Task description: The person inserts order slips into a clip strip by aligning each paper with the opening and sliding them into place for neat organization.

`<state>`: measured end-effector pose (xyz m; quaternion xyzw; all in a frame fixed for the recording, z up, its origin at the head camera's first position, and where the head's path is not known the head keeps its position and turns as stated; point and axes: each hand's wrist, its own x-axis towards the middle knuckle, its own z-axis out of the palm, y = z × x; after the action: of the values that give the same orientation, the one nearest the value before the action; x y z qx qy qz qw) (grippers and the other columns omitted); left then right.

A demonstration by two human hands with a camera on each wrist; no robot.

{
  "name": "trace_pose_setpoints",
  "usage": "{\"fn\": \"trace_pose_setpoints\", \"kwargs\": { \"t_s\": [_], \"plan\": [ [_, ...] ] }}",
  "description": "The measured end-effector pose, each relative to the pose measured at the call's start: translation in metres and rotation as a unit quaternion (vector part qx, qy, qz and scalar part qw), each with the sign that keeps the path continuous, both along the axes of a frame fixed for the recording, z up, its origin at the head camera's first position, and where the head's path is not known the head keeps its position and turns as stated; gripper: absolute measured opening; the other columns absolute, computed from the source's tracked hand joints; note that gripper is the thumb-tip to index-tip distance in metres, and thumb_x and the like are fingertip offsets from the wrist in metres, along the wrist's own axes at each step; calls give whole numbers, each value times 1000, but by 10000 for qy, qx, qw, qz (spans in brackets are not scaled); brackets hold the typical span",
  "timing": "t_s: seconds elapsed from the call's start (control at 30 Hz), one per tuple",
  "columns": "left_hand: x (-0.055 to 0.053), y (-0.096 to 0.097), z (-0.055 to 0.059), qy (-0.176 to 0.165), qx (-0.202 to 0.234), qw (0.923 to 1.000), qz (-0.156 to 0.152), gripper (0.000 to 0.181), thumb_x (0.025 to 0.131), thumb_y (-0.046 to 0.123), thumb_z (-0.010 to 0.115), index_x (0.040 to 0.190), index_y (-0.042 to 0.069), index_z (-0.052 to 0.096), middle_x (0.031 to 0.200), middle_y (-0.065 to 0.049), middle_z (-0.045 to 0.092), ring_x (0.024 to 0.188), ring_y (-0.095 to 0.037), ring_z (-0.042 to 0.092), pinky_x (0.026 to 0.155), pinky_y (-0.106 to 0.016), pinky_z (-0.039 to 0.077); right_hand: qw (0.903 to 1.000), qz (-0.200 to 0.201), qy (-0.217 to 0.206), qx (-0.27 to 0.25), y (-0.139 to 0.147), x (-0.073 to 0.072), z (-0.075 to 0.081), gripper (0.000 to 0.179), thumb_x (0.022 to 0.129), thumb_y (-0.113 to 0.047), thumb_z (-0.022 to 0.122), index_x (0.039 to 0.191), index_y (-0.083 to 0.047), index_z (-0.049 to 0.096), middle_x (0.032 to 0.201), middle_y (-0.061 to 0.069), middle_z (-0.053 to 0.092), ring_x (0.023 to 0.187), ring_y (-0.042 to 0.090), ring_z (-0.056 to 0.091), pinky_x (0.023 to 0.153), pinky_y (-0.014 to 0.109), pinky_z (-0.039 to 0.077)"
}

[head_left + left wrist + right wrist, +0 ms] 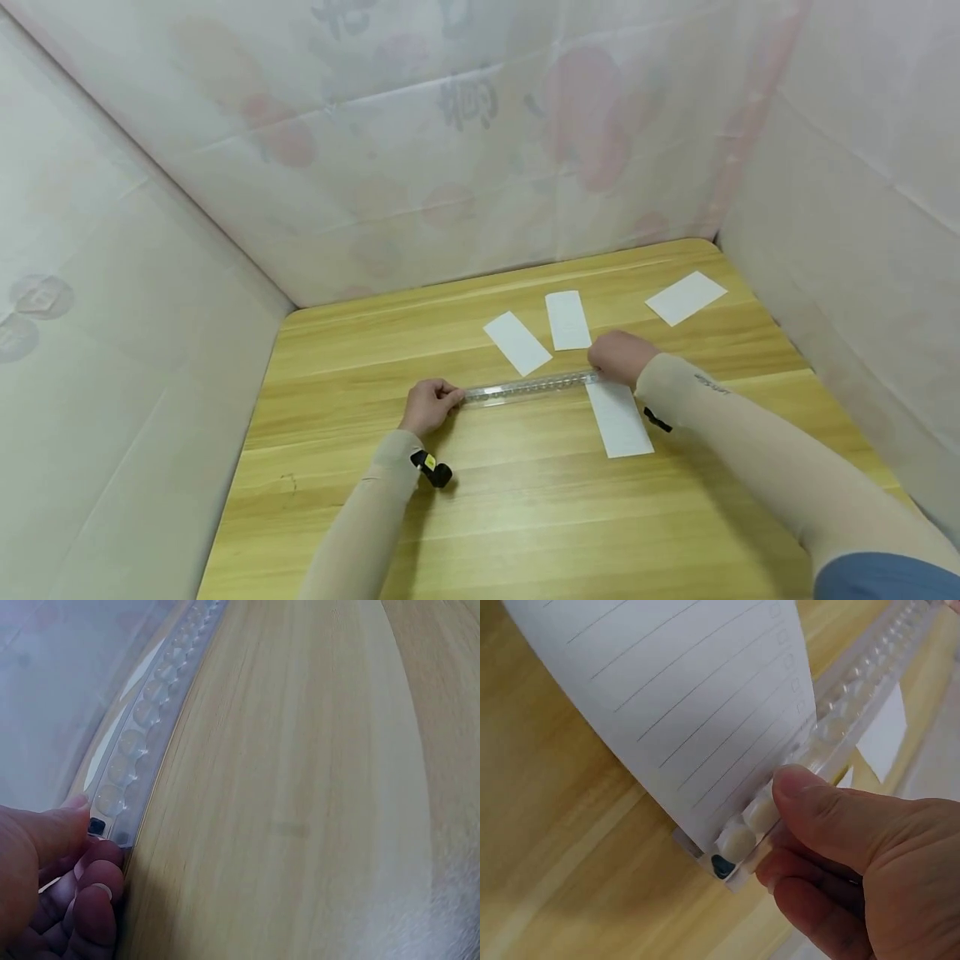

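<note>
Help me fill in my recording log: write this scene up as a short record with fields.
Surface: yellowish wood-grain table
Held object: long, clear plastic strip with a row of round shapes
Left hand: pinches the strip's left end
Right hand: grips the strip near its right end
Paper by the strip: white rectangular lined sheet, its far end overlapped by the strip
Other papers: three white rectangular sheets, lying apart, beyond the strip

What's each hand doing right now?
Left hand: holding one end of the clear plastic strip.
Right hand: holding the strip near its other end.
</note>
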<state>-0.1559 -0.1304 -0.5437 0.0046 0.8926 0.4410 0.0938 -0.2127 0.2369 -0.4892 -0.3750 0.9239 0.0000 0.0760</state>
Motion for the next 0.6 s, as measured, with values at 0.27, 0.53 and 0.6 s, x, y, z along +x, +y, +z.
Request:
{"fn": "trace_pose_setpoints", "kwargs": {
  "t_s": [0.27, 0.53, 0.6],
  "plan": [
    [0, -1, 4, -44, -103, 9999, -68, 19, 93, 27, 66, 88, 10, 72, 71, 1, 65, 63, -13, 60, 57, -27, 48, 9984, 219, -59, 520, -9, -2, 4, 16, 86, -3, 68, 73, -12, 66, 68, -1, 61, 61, 11, 56, 57, 26, 48],
    [-7, 6, 17, 192, -445, 9988, -80, 15, 93, 23, 66, 90, 10, 70, 77, 1, 64, 66, -13, 58, 61, -29, 49, 9962, 574, 183, 632, -11, -2, 8, 11, 81, -2, 74, 75, -8, 66, 70, 3, 63, 63, 15, 60, 58, 27, 50],
    [-10, 13, 23, 321, -612, 9975, -128, 15, 94, 24, 64, 94, 10, 69, 81, 1, 64, 70, -13, 58, 64, -30, 50, 9957, 616, 200, 656, -11, -2, 9, 11, 81, -2, 74, 75, -7, 66, 70, 3, 63, 62, 15, 59, 58, 27, 50]
  ]
}}
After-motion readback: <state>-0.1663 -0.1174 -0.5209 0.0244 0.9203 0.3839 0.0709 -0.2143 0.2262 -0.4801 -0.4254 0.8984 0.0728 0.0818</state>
